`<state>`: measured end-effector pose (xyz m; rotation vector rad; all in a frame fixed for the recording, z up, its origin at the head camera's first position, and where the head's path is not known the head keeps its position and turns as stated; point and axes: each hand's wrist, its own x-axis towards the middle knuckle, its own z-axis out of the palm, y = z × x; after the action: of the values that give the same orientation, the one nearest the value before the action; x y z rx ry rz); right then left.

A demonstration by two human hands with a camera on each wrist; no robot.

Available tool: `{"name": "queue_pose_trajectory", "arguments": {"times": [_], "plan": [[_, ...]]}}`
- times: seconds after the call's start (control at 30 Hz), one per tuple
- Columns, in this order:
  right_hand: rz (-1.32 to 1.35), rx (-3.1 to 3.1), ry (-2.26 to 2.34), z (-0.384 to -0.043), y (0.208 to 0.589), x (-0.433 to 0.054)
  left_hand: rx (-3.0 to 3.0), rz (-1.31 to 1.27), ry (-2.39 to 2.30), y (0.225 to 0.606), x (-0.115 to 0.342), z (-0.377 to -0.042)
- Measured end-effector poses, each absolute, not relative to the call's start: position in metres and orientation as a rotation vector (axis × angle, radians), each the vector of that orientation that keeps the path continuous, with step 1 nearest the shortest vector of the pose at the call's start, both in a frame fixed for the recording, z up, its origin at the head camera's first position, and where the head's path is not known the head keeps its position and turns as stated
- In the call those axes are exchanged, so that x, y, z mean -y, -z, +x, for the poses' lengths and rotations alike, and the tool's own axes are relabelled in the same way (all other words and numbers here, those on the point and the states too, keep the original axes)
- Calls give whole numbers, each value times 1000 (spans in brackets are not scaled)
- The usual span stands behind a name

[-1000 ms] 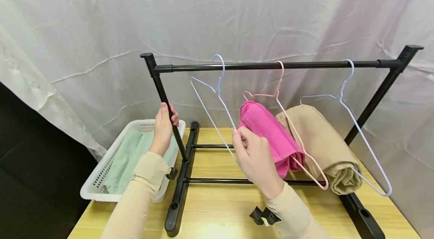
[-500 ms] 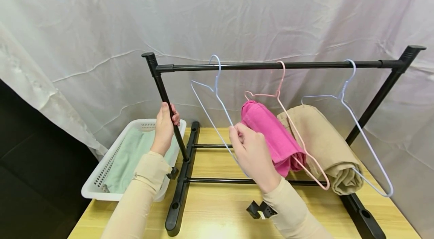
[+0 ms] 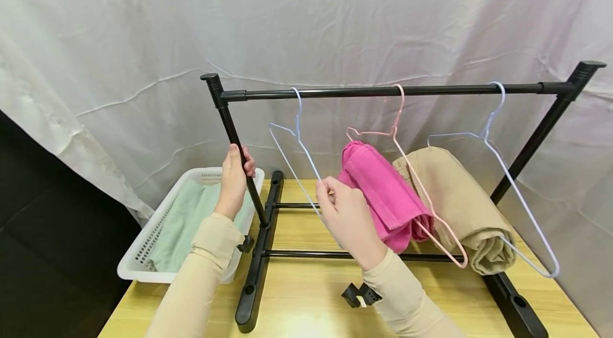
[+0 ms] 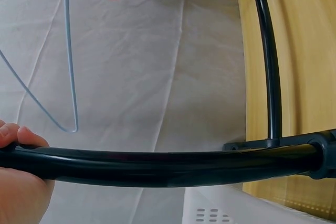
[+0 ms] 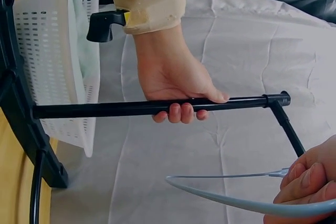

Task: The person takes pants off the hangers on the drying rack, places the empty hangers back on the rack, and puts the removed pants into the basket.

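Observation:
My left hand grips the left upright of a black garment rack. In the right wrist view its fingers curl round that post. With my right hand I pinch one arm of a light blue hanger, whose hook sits over the top bar near its left end. A pink hanger hangs mid-bar with a rolled bright pink cloth on it. Farther right, another blue hanger bears a rolled beige cloth. The lower part of the pinched hanger is partly hidden behind my right hand.
A white plastic basket holding a pale green cloth stands left of the rack on the wooden table. Two low crossbars join the rack's feet. A pale curtain hangs close behind everything.
My right hand has moved left and slightly down, and the blue hanger's hook has slid left along the bar and settled lower. The left hand keeps its hold on the post.

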<state>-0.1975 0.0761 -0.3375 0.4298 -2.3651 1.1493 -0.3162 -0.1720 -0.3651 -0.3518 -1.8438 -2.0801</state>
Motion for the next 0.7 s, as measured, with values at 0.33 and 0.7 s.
{"name": "queue_pose_trajectory", "arguments": {"times": [0.33,0.7], "plan": [[420,2388,-1154,-199,339,-72,1840,-359,2077,367,174,-317],[399,2435,-1105,-196,339,-71,1836,-371,2083,367,174,-317]]}}
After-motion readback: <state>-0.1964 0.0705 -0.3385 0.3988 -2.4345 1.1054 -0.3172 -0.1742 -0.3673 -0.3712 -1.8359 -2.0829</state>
